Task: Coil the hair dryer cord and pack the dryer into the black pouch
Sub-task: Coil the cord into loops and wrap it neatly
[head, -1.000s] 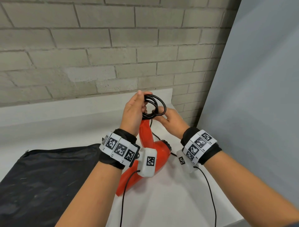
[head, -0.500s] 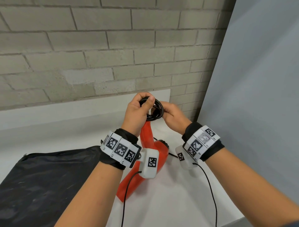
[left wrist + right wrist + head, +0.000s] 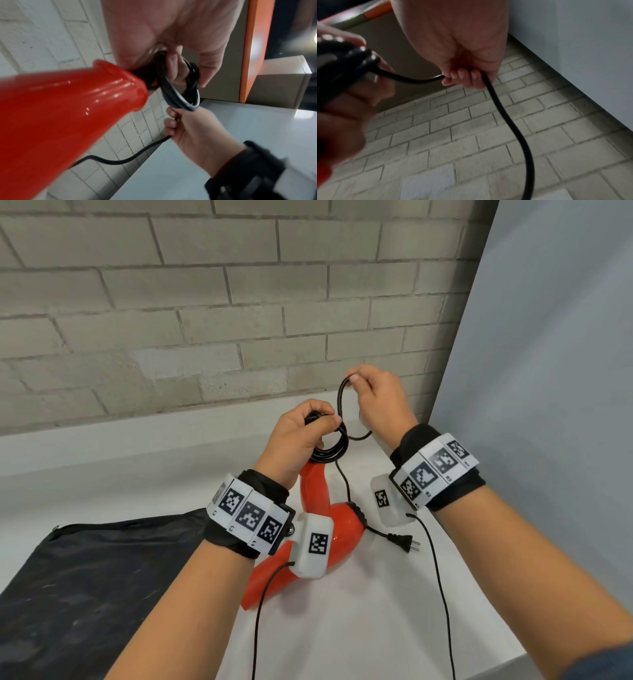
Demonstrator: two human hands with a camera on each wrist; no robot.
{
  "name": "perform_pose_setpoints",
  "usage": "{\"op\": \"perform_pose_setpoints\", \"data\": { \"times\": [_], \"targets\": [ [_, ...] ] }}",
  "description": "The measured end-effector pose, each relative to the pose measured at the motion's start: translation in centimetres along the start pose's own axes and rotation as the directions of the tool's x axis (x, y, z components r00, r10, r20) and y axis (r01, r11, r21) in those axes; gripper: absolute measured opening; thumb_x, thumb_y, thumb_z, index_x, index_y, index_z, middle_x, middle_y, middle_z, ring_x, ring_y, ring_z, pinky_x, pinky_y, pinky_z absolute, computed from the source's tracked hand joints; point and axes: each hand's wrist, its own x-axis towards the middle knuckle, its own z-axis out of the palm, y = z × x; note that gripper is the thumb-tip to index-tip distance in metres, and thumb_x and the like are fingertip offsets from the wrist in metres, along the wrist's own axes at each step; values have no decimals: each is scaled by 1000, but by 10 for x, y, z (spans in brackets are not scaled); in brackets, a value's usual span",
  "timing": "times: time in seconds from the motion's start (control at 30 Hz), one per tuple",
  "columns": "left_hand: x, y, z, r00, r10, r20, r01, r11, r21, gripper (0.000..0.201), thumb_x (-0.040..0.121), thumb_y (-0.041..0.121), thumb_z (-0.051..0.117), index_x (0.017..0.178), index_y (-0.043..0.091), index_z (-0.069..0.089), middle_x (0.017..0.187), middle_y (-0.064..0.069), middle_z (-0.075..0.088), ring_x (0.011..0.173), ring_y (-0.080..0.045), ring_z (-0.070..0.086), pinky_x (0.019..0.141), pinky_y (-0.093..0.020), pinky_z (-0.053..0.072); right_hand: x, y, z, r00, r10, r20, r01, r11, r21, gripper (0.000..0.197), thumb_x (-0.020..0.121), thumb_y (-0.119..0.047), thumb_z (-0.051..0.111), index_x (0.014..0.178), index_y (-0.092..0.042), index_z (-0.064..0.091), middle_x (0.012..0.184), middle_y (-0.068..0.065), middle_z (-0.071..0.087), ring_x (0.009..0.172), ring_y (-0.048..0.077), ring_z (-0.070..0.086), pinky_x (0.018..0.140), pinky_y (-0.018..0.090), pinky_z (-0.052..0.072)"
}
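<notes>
A red hair dryer (image 3: 339,535) rests on the white table (image 3: 359,628), its handle (image 3: 51,108) pointing up. My left hand (image 3: 301,436) grips several black cord coils (image 3: 334,451) at the handle's end. The coils (image 3: 181,92) sit under my curled fingers. My right hand (image 3: 373,398), raised above and right of the left, pinches a loose stretch of cord (image 3: 340,402). That cord (image 3: 505,119) runs through its curled fingers (image 3: 462,78). The plug (image 3: 404,542) lies on the table by the dryer. The black pouch (image 3: 96,583) lies flat at the left.
A grey brick wall (image 3: 205,320) stands close behind the table. A pale blue panel (image 3: 548,371) closes off the right side. Thin sensor cables (image 3: 442,594) hang from both wristbands over the table's front edge.
My right hand has let go of the coil bundle and lifted up and right, drawing out a fresh loop of cord. The left hand still holds the coils.
</notes>
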Motion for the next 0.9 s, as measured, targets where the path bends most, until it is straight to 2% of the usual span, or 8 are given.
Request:
{"op": "perform_pose_setpoints", "data": {
  "times": [0.13, 0.2, 0.27, 0.33, 0.47, 0.57, 0.67, 0.9],
  "targets": [
    [1, -1, 0, 998, 55, 29, -59, 983, 172, 17, 86, 7, 56, 97, 21, 54, 61, 10, 49, 48, 6, 47, 59, -6, 40, 0, -16, -16, 984, -101, -145, 101, 995, -9, 23, 94, -7, 41, 97, 0, 63, 85, 2, 56, 80, 12, 50, 65, -2, 31],
    [2, -3, 0, 994, 83, 64, -98, 954, 285, 23, 87, 14, 57, 109, 22, 55, 50, 16, 49, 48, 4, 46, 62, -7, 40, -6, -26, -21, 964, -178, -196, 178, 984, -19, 23, 93, -6, 41, 95, 1, 62, 85, 2, 55, 82, 12, 50, 70, 1, 33],
    [3, -3, 0, 991, 103, 90, -129, 925, 358, 28, 86, 17, 58, 114, 18, 57, 61, 10, 62, 59, 3, 54, 72, -13, 44, -12, -34, -24, 942, -244, -232, 245, 969, -28, 22, 92, -5, 41, 92, 1, 62, 83, 2, 54, 79, 10, 49, 71, 4, 34],
    [2, -2, 2, 984, 118, 135, -162, 912, 378, 26, 86, 16, 58, 113, 18, 59, 82, -4, 68, 73, -2, 59, 77, -11, 46, -15, -38, -26, 928, -273, -254, 273, 961, -36, 21, 91, -4, 42, 92, 1, 62, 82, 1, 53, 74, 6, 47, 70, 3, 35],
    [-3, 0, 2, 963, 134, 236, -207, 924, 322, 17, 91, 15, 48, 104, 17, 59, 93, 9, 62, 78, 9, 55, 75, -1, 39, -15, -37, -32, 918, -263, -297, 269, 963, -23, 21, 91, -4, 42, 91, 0, 63, 82, 1, 53, 76, 8, 48, 70, 4, 35],
    [-2, -1, 0, 955, 97, 280, -180, 940, 289, 17, 90, 25, 42, 99, 26, 55, 92, 16, 59, 81, 14, 54, 76, 0, 37, -17, -35, -36, 919, -256, -298, 261, 965, -25, 21, 91, -4, 42, 90, 0, 63, 80, 0, 53, 71, 1, 46, 67, 2, 34],
    [3, -3, -2, 954, 90, 285, -186, 925, 330, 13, 92, 26, 43, 98, 35, 50, 90, 16, 57, 81, 9, 54, 80, -12, 42, -28, -43, -38, 918, -279, -280, 284, 959, -25, 20, 90, -4, 42, 88, 0, 61, 78, 0, 53, 66, -1, 42, 66, 3, 34],
    [11, -12, -5, 979, 164, 118, -189, 949, 251, 8, 88, 31, 47, 94, 35, 50, 75, 15, 49, 57, 7, 49, 65, -19, 35, -78, -29, -24, 958, -220, -183, 246, 960, 132, 15, 91, -7, 42, 88, -4, 57, 65, -18, 44, 59, -4, 45, 57, 7, 34]
  ]
}}
